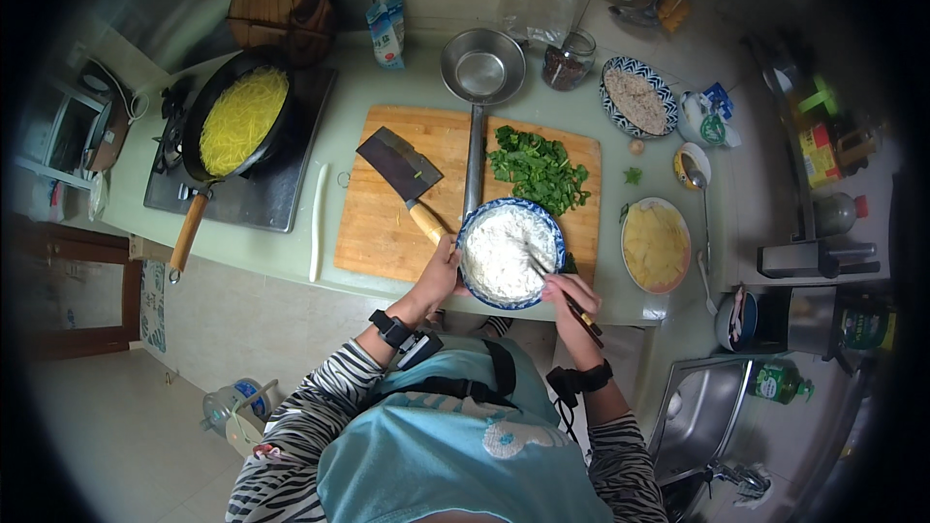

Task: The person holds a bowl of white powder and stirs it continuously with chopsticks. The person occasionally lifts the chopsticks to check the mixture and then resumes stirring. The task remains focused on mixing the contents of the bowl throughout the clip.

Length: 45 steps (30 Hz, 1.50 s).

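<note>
My left hand (440,272) holds the left side of a blue-and-white bowl (511,253) of white flour mixture, over the near edge of the wooden cutting board (385,247). In my right hand (570,294) is a pair of dark chopsticks (581,312), their tips in the mixture. Left of the bowl, a cleaver (401,165) lies on the board, its wooden handle end close to my left hand. Chopped leafy greens (538,168) lie on the board beyond the bowl, to the right. The handle of a steel ladle (483,67) crosses the board between the cleaver and the greens.
At left, a wok (243,123) with yellow shreds sits on the gas stove (290,196), its handle over the counter edge. To the right stand a plate of pale yellow slices (655,245), a patterned dish of minced food (636,98), a glass jar (568,62) and a sink (701,407).
</note>
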Motion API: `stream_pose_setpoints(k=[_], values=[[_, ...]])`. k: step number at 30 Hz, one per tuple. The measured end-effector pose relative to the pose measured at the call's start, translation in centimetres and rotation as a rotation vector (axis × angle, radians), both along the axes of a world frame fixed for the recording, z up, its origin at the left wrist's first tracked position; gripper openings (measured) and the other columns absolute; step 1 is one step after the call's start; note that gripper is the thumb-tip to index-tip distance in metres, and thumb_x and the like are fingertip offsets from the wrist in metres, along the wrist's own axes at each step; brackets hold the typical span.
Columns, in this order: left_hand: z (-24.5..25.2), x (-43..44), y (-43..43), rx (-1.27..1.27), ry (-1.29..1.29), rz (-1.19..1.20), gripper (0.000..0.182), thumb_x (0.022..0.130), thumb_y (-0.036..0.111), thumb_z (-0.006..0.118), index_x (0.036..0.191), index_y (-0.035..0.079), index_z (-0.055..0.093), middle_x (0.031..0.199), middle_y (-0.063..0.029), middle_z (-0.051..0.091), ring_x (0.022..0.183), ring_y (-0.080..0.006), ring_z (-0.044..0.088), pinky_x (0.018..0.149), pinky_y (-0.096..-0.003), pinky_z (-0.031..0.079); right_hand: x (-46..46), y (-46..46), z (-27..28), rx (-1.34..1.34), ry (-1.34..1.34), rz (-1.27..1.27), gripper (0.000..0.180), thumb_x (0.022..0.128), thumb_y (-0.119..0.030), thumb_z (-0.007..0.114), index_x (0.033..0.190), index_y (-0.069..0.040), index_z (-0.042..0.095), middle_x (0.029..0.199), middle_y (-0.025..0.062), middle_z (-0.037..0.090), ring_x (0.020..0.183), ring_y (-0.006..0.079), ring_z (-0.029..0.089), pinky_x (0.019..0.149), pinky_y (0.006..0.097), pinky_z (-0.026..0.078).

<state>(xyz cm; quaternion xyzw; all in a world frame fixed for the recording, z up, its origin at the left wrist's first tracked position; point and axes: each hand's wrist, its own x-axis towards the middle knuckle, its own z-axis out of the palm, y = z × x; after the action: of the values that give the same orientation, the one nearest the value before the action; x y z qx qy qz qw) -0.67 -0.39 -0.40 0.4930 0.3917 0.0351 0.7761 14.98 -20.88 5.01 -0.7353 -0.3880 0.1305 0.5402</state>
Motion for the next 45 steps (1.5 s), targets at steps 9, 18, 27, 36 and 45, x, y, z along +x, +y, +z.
stream_pose_setpoints(k=[9, 18, 27, 36, 45], values=[[2.3, -0.4, -0.7, -0.248, -0.107, 0.018, 0.048, 0.114, 0.025, 0.026, 0.161, 0.020, 0.020, 0.152, -0.0146, 0.045, 0.126, -0.0326, 0.060, 0.085, -0.0418, 0.064, -3.2, 0.4, 1.6, -0.054, -0.097, 0.343, 0.014, 0.087, 0.002, 0.074, 0.101, 0.001, 0.073, 0.094, 0.0111, 0.070, 0.081, 0.0241, 0.071, 0.072, 0.0327, 0.055], [3.1, -0.6, -0.3, -0.245, -0.021, -0.030, 0.042, 0.113, 0.021, 0.029, 0.154, 0.017, 0.022, 0.144, -0.0183, 0.050, 0.117, -0.0332, 0.066, 0.083, -0.0458, 0.064, 1.6, -0.2, 0.9, -0.001, 0.080, -0.039, 0.012, 0.091, 0.004, 0.068, 0.102, 0.005, 0.072, 0.090, 0.0113, 0.071, 0.071, 0.0170, 0.068, 0.065, 0.0282, 0.055], [1.0, 0.7, 2.1, 0.040, 0.113, -0.202, 0.046, 0.110, 0.032, 0.042, 0.150, 0.011, 0.036, 0.119, -0.0119, 0.067, 0.083, -0.0218, 0.074, 0.063, -0.0354, 0.064, -1.6, -0.2, 2.8, -0.033, -0.071, 0.169, 0.016, 0.086, 0.004, 0.073, 0.102, 0.003, 0.073, 0.090, 0.0128, 0.070, 0.079, 0.0263, 0.069, 0.071, 0.0332, 0.055], [-1.0, 1.3, 1.6, 0.035, -0.047, -0.071, 0.043, 0.112, 0.032, 0.035, 0.146, 0.009, 0.046, 0.111, -0.0080, 0.068, 0.087, -0.0175, 0.071, 0.060, -0.0327, 0.064, -1.6, -0.6, 1.5, -0.015, 0.022, 0.155, 0.016, 0.089, 0.006, 0.068, 0.104, 0.003, 0.074, 0.094, 0.0107, 0.071, 0.075, 0.0166, 0.068, 0.069, 0.0276, 0.055], [0.8, 0.5, -0.5, -0.018, -0.016, -0.016, 0.036, 0.113, 0.029, 0.031, 0.140, 0.009, 0.043, 0.121, -0.0110, 0.062, 0.098, -0.0208, 0.070, 0.064, -0.0330, 0.065, 0.6, -3.5, 1.0, -0.040, 0.176, -0.182, 0.012, 0.096, 0.001, 0.063, 0.102, 0.005, 0.073, 0.090, 0.0105, 0.070, 0.074, 0.0154, 0.070, 0.065, 0.0257, 0.053]])
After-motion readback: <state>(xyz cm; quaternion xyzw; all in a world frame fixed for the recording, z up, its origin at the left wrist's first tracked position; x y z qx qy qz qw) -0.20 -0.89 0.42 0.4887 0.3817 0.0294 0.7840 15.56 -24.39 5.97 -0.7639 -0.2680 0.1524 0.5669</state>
